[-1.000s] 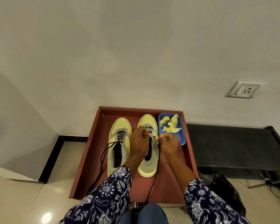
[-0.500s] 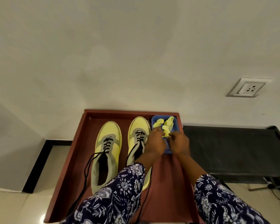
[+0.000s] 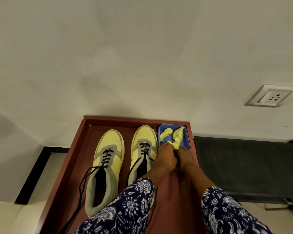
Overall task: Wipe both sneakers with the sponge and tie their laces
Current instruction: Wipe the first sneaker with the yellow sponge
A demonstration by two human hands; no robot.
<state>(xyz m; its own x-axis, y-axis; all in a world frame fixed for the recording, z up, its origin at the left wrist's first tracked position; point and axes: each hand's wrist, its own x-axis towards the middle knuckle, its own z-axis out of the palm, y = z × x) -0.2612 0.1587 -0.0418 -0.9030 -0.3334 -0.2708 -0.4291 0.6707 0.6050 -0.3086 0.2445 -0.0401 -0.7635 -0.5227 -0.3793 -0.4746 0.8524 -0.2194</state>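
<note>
Two yellow and grey sneakers stand side by side in a reddish-brown tray point(image 3: 69, 159), toes toward the wall. The left sneaker point(image 3: 107, 159) has loose black laces point(image 3: 85, 179) trailing toward me. Part of the right sneaker point(image 3: 143, 146) is hidden by my left forearm. A blue dish point(image 3: 187, 137) at the tray's far right corner holds torn yellow sponge pieces point(image 3: 173, 135). My left hand point(image 3: 166, 159) and my right hand point(image 3: 185, 159) meet over the dish's near end, and their fingers pinch a yellow sponge piece point(image 3: 175, 145) between them.
A white wall rises just behind the tray, with a socket plate point(image 3: 271, 97) at the right. A low black shelf point(image 3: 247, 164) adjoins the tray's right side. Pale tiled floor point(image 3: 8, 215) lies to the left, edged by a black skirting.
Both hands left the right sneaker's laces, moved right to the blue dish and took hold of a sponge piece. The view has shifted closer and to the right.
</note>
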